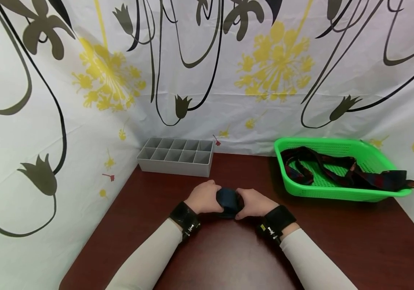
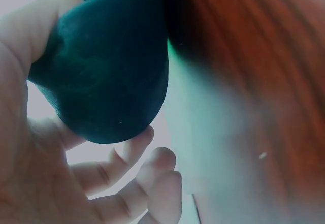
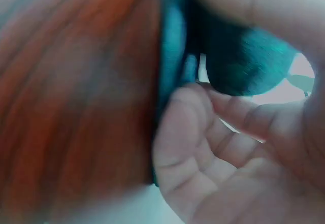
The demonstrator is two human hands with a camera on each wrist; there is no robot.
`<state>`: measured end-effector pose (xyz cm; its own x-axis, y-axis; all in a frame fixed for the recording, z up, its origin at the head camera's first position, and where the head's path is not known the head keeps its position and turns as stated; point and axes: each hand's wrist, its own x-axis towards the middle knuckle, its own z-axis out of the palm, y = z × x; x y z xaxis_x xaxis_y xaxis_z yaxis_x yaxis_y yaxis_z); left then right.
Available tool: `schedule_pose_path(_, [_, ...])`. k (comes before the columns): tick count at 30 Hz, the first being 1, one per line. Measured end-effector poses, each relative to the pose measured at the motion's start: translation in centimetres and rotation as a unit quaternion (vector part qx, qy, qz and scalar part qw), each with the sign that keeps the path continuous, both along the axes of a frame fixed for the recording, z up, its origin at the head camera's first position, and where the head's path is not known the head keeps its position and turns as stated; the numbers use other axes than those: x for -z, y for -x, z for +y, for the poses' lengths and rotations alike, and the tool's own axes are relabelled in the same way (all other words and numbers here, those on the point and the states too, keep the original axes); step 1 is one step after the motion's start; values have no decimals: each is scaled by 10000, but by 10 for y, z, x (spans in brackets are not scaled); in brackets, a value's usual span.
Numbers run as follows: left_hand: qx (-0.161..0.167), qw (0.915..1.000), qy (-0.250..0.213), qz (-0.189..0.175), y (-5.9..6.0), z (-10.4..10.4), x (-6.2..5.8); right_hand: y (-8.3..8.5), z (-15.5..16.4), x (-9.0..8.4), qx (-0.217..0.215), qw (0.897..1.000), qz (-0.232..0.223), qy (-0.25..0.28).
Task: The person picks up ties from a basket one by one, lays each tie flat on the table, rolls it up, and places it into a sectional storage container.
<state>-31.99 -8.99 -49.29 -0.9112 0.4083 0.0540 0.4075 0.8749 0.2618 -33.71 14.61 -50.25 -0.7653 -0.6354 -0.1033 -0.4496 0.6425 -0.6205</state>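
Observation:
Both hands hold a dark blue necktie (image 1: 227,200), bunched into a compact loop, over the middle of the table. My left hand (image 1: 203,197) grips its left side. In the left wrist view the smooth cloth (image 2: 109,71) bulges past the thumb, with the other fingers bent beneath it. On the opposite side my right hand (image 1: 255,201) pinches the necktie. A rounded fold (image 3: 249,61) and a narrow strip of cloth show by its thumb and curled fingers in the right wrist view. The fingers hide part of the necktie.
A grey divided organizer (image 1: 173,166) stands at the back left against the patterned sheet (image 1: 199,80). At the back right, a green basket (image 1: 337,194) holds dark, red-patterned neckties (image 1: 370,179), with one end over the rim. The table (image 1: 214,257) is dark reddish wood.

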Motion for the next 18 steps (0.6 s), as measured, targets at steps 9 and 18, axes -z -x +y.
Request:
schedule_pose_path(9, [123,9999,21,-81,-1,1,2,3,0,3,317,9991,91,274])
schedule_pose_path(18, [290,9995,-44,130,-1,5,4,-6,-11,4,1060,9920,631,-258])
